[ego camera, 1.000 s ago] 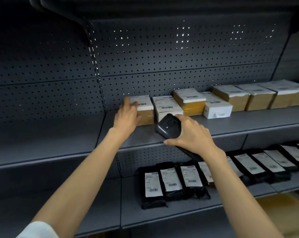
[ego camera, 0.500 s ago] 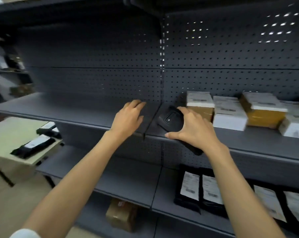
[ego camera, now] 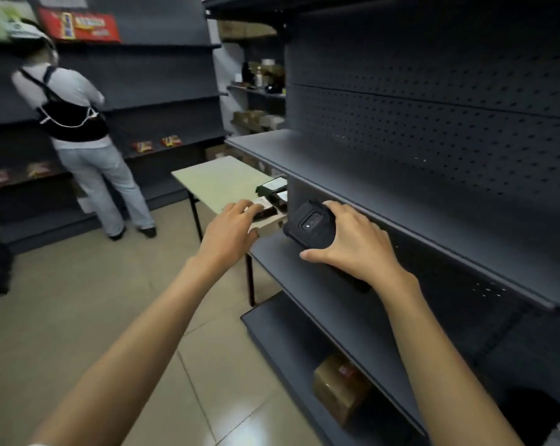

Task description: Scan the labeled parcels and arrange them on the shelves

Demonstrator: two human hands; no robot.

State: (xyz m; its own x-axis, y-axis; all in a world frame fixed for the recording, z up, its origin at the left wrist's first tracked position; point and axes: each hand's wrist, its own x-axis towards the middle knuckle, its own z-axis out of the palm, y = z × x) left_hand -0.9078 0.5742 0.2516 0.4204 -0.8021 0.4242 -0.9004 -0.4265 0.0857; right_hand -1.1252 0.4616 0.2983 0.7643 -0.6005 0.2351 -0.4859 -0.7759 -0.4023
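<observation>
My right hand (ego camera: 352, 243) grips a black handheld scanner (ego camera: 309, 225), held in front of the dark shelf unit (ego camera: 352, 175). My left hand (ego camera: 232, 228) reaches out with relaxed fingers over the near corner of a small pale table (ego camera: 217, 181). Its fingertips are at a black parcel with a white label (ego camera: 265, 212); whether they touch it I cannot tell. Two more black labeled parcels (ego camera: 272, 188) lie on the table's right edge, partly hidden by the shelf upright.
Another person (ego camera: 76, 130) stands at the left, facing a far shelf unit (ego camera: 162, 91) with red packs. A brown cardboard box (ego camera: 339, 387) sits on the bottom shelf to the right. Tiled floor (ego camera: 95, 300) stretches between the shelves.
The view has swung left, away from the shelved boxes to the table. My left hand left the box on the shelf and now reaches over the table's parcels. The scanner stays in my right hand.
</observation>
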